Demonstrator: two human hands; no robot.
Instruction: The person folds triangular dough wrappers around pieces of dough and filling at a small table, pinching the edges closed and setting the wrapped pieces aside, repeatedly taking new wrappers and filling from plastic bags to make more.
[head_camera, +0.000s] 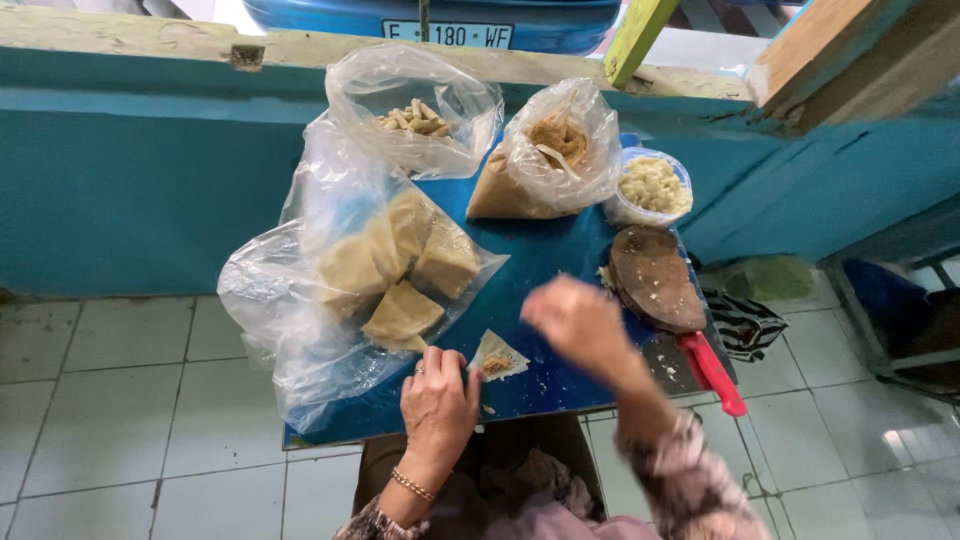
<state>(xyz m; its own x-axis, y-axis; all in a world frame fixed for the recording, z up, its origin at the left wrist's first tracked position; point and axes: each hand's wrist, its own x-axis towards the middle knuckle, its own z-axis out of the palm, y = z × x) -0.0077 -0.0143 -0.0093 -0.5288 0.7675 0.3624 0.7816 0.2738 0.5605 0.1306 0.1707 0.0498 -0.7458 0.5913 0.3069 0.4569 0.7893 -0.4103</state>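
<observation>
One small triangular wrapper (497, 353) lies flat on the blue board (540, 260), near its front edge and about midway along it, with a dab of brownish filling (494, 365) on top. The left hand (437, 402) rests just beside it, fingertips pinching or pressing its near-left corner; the hold is narrow, on the wrapper's edge only. The right hand (578, 320) hovers above the board to the right of the wrapper, blurred, fingers loosely curled; whether anything is between them cannot be told.

Handling judgement: the wrapper looks thin, light and limp, likely to tear or spill its filling if lifted by one corner. Taking it by two edges, or folding it in place on the board, looks safer. The filling appears crumbly, not sticky.

Outward from there: a large clear bag (330, 290) of pale wedge-shaped pieces covers the board's left half and hangs over its left edge. At the back edge stand a bag of small tan sticks (418, 118) and a bag of brown powder (545, 160) with a spoon in it. A tub of pale mash (652, 186) sits at the back right corner. A dark round slab (655, 278) lies along the right edge, and a red handle (712, 372) sticks out past the front right corner.
</observation>
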